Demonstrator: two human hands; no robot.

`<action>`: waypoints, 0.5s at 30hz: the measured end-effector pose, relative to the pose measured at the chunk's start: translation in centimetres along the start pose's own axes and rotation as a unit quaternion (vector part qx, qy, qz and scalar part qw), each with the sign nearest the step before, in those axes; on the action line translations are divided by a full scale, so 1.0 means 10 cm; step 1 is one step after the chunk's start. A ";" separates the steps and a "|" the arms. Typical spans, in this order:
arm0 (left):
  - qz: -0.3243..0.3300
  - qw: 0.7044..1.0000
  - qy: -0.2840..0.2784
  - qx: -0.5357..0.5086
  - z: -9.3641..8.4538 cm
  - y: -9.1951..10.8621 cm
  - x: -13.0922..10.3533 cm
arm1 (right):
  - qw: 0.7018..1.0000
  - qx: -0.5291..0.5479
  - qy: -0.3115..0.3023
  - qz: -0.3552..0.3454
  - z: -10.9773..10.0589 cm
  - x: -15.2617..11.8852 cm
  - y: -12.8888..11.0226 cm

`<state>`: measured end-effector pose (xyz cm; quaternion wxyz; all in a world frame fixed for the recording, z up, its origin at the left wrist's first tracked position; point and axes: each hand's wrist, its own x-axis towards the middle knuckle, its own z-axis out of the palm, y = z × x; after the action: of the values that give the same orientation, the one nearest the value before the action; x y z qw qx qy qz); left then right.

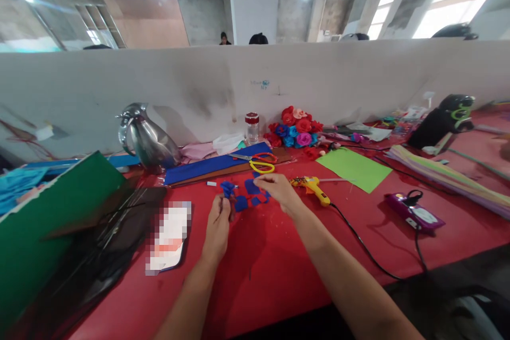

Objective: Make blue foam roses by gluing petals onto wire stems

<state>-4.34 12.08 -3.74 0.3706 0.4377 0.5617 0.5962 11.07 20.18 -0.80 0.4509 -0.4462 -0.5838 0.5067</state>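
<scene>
Our left hand (217, 226) pinches a blue bud (227, 189) — our right hand (277, 189) pinches a blue petal (252, 186), just left of the glue gun (313, 187).

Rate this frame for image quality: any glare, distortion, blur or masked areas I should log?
Head view: wide-angle bending curves the partition wall and table edges; windows at upper right are blown out, ceiling lamps flare. The left hand and right hand over the blue pieces are reasonably sharp, softly shadowed on the red table. A phone is pixelated; far corners go soft.
</scene>
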 end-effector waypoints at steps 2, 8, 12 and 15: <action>0.004 0.998 0.014 -0.059 -0.01 0.04 0.00 | 0.991 0.115 0.050 0.041 -0.01 0.03 0.07; -0.074 0.979 -0.003 -0.189 0.09 0.14 0.04 | 0.976 0.192 0.083 0.065 -0.04 -0.01 0.14; -0.117 0.974 -0.007 -0.196 0.26 0.20 0.12 | 0.952 0.278 0.093 0.086 -0.03 -0.04 0.08; -0.123 0.974 -0.003 -0.192 0.38 0.21 0.16 | 0.937 0.321 0.093 0.096 -0.01 -0.05 0.05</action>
<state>-1.22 14.69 -1.59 0.5202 0.2877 0.4851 0.6413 11.35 19.72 -1.28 0.5721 -0.3764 -0.2997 0.6642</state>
